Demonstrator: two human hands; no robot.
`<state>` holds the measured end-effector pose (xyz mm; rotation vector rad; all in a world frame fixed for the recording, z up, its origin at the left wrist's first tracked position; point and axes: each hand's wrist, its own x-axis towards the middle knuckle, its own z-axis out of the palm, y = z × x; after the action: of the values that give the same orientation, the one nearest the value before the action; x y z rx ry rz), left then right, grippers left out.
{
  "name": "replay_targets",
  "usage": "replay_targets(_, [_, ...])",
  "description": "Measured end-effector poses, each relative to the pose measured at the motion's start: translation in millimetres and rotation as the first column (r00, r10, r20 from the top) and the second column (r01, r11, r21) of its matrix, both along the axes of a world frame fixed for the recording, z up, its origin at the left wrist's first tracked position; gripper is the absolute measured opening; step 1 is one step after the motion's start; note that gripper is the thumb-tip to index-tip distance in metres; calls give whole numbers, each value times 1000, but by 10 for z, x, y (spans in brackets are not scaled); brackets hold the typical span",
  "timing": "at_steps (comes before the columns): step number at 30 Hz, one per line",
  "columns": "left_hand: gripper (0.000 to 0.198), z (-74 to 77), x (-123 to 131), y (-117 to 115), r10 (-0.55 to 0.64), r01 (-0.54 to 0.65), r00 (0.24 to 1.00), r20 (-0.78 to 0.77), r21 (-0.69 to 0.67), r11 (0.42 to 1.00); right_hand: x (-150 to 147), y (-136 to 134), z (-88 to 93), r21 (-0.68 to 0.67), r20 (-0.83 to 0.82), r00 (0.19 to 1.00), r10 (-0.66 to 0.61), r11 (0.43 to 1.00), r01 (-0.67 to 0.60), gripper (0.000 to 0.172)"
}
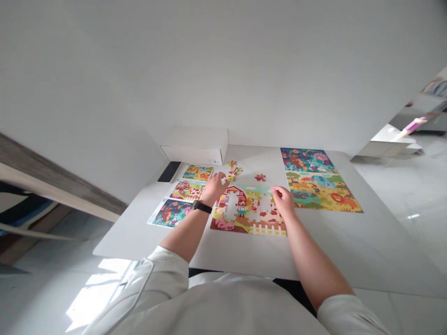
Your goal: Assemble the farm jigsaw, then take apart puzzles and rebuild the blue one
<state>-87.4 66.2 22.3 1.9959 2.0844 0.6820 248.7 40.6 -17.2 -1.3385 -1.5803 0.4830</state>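
Observation:
A farm jigsaw puzzle (248,211) with a red barn lies on the white table (314,246) in front of me, with a few blank gaps in it. My left hand (214,186), a black watch on its wrist, rests at the puzzle's upper left corner with fingers curled around a small puzzle piece (226,177). My right hand (283,199) sits at the puzzle's right edge, fingers bent and pinched on a pale piece near the top. Loose pieces (233,168) lie beyond the puzzle, and a single red piece (260,177) lies apart.
Two finished colourful puzzles (316,179) lie to the right. A reference sheet with three pictures (183,195) lies on the left. A white box (195,145) and a black phone (169,171) sit at the back left by the wall.

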Motion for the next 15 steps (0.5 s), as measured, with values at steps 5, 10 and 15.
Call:
replay_targets(5, [45, 73, 252, 336, 75, -83, 992, -97, -79, 993, -16, 23, 33, -1, -28, 999, 22, 1000, -22, 31])
replay_targets(10, [47, 101, 424, 561, 100, -122, 986, -136, -157, 980, 21, 56, 21, -33, -108, 994, -31, 999, 27, 33])
replay_targets(15, [39, 117, 431, 629, 106, -123, 988, -117, -146, 982, 11, 67, 22, -56, -139, 990, -32, 998, 24, 33])
